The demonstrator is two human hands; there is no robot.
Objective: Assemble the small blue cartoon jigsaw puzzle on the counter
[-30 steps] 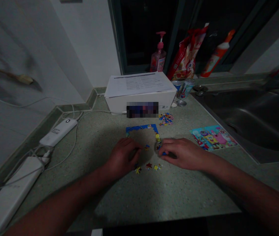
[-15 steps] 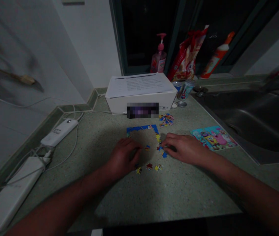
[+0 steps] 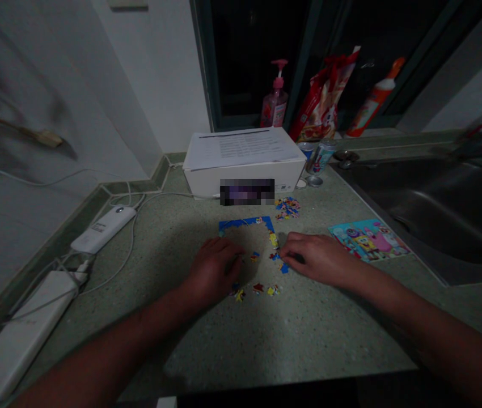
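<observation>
A partly joined jigsaw border [image 3: 247, 221] lies on the counter, with a blue top strip and a right side holding yellow pieces. My right hand [image 3: 313, 256] is at the lower end of that right side, thumb and fingers pinched at a small blue and red puzzle piece [image 3: 275, 256]. A blue piece [image 3: 283, 268] lies just below those fingertips. My left hand [image 3: 214, 267] rests over the border's left side with curled fingers; whatever is under or in them is hidden. Between the hands lies a small orange and blue piece [image 3: 255, 256]. A brown piece [image 3: 258, 288] and yellow pieces [image 3: 273, 290] lie nearer me.
Behind the puzzle stand a white box [image 3: 245, 161] and a pile of loose pieces [image 3: 287, 208]. A cartoon picture sheet [image 3: 368, 239] lies to the right, beside the metal sink [image 3: 445, 209]. On the left are a power strip [image 3: 24, 334], a white adapter [image 3: 102, 229] and cables.
Both hands stay in nearly the same place. The right fingertips shift slightly at the border's lower right end. The view tilts very slightly.
</observation>
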